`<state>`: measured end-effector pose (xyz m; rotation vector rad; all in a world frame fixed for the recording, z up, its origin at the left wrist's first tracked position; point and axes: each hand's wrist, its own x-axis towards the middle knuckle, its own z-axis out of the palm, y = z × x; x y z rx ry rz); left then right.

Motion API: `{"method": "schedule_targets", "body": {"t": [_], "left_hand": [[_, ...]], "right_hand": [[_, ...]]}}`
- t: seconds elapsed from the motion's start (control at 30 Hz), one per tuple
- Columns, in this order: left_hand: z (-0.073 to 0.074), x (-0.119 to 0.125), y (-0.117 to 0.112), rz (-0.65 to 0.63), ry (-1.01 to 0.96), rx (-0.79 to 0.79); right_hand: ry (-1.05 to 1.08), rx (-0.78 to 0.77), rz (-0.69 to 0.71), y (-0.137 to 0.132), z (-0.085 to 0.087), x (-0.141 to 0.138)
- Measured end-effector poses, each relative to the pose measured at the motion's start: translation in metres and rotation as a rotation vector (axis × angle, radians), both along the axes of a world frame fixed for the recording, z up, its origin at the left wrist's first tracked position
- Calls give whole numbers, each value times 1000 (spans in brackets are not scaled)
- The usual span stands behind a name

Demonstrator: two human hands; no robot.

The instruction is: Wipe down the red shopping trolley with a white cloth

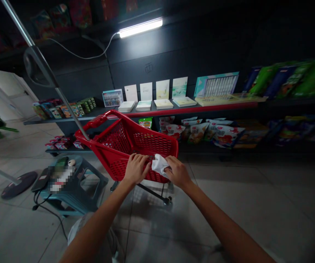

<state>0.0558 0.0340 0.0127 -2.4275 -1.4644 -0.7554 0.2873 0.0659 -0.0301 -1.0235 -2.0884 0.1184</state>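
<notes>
White cloth (pixel 159 165) bunched in right hand (pixel 177 171), pressed on the near rim of a red plastic shopping cart (pixel 152 144). Left hand (pixel 137 168) curled closed over the mesh just beside it. Cart stood on tiled floor (pixel 201 226), facing a low shelf (pixel 173 109) of packaged goods.

No readable text; lettering on snack bags (pixel 198 132) too small.

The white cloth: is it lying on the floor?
No, the white cloth is held by the right hand against the side of the red shopping cart.
</notes>
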Motion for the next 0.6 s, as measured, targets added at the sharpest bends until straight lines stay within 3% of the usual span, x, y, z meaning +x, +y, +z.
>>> {"method": "schedule_targets", "body": {"t": [0.13, 0.3, 0.47, 0.6], "left_hand": [[-9, -4, 3, 112, 24, -23], [-17, -17, 4, 117, -91, 14], [-24, -24, 4, 91, -131, 55], [-28, -26, 6, 85, -140, 83]], "right_hand": [[-27, -7, 96, -6, -1, -7], [-88, 79, 220, 17, -3, 10], [-73, 86, 165, 53, -8, 24], [44, 29, -16, 89, -20, 28]]}}
